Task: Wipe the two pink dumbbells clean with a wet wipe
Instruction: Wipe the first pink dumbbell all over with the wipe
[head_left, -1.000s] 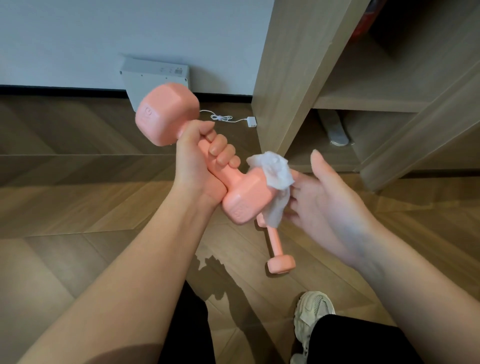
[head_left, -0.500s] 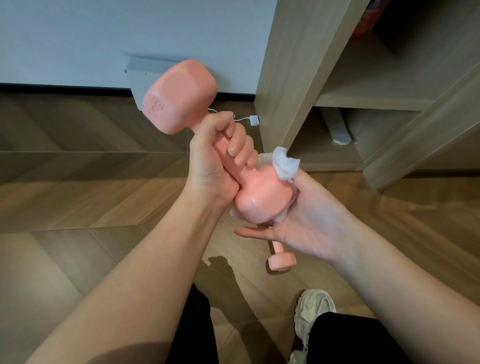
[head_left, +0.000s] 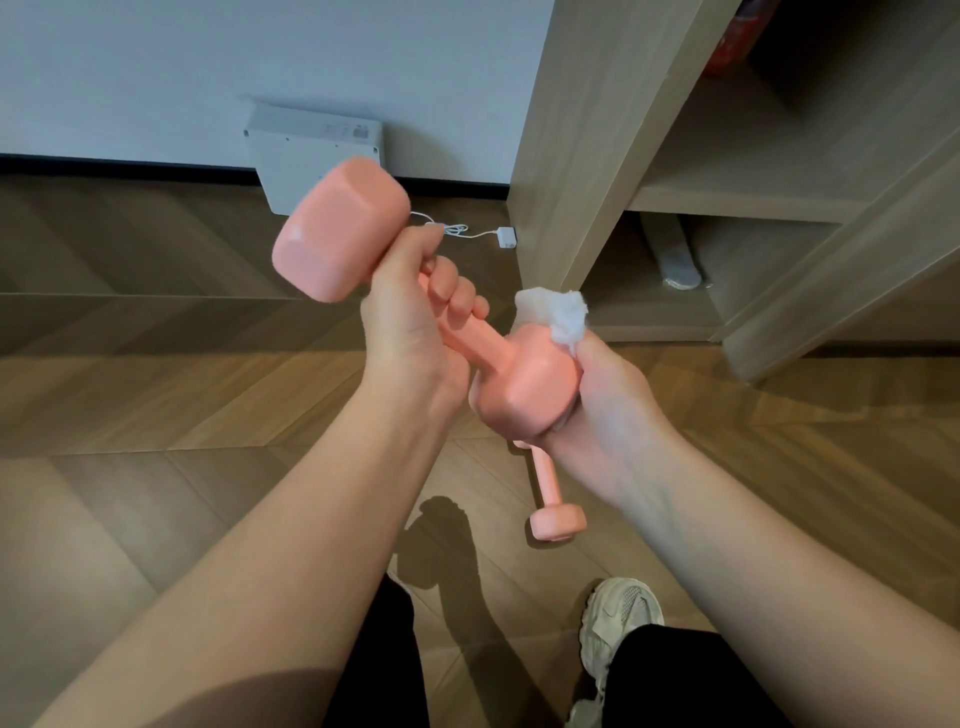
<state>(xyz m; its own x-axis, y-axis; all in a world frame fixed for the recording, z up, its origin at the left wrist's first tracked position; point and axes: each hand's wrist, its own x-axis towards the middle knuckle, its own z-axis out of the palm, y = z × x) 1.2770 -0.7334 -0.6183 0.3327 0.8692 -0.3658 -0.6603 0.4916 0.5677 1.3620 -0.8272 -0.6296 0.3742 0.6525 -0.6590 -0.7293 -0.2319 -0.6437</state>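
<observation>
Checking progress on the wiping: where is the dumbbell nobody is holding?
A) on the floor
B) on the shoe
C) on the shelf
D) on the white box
A: the second dumbbell lies on the floor beneath the right hand, which holds the wet wipe.

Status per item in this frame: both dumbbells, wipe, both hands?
held dumbbell: lifted, tilted, one head up-left, the other low-right.
wet wipe: crumpled, pressed against the held dumbbell's lower head.
left hand: grips the held dumbbell's handle.
right hand: wraps the lower head, holding the wet wipe on it.
second dumbbell: lies on the floor, untouched, partly hidden behind the right hand.
</observation>
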